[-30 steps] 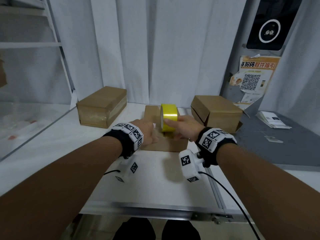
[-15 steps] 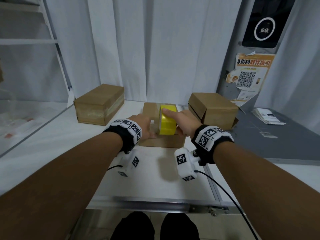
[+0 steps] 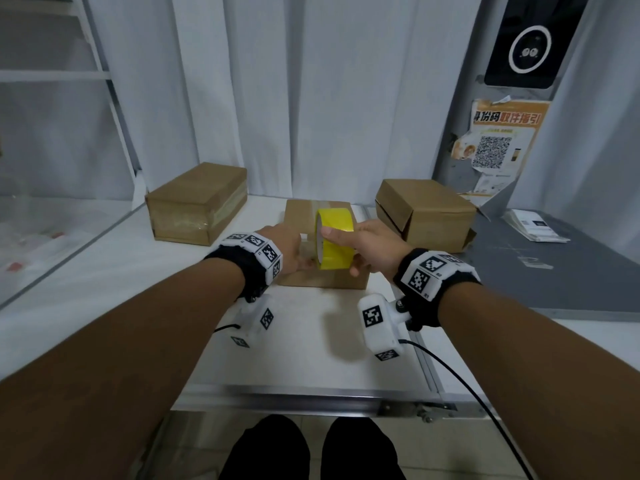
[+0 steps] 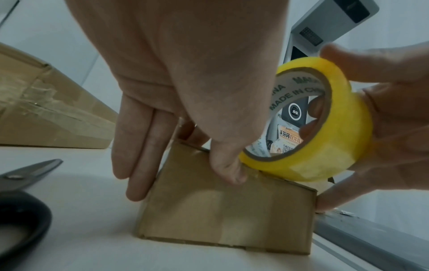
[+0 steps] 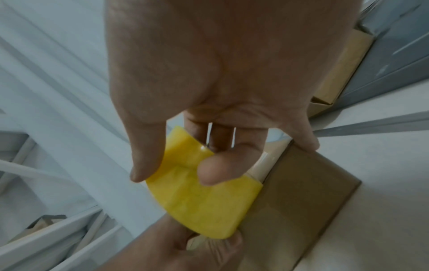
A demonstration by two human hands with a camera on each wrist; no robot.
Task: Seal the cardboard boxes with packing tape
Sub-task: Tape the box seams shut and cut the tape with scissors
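Tape roll sits on centre box, mid worktop. Right hand fingers curl round roll to feed strip; left hand fingers straight, thumb pressing tape end so it sticks.

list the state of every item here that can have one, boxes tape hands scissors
middle cardboard box: flaps shut, tape strip along its top
yellow tape roll: on edge atop the middle box, gripped
right hand: curled round the roll
left hand: thumb pressing the box's top edge by the roll, fingers straight down its side
left cardboard box: closed, taped
right cardboard box: untaped, side flap ajar
scissors: lying on the table, blades closed
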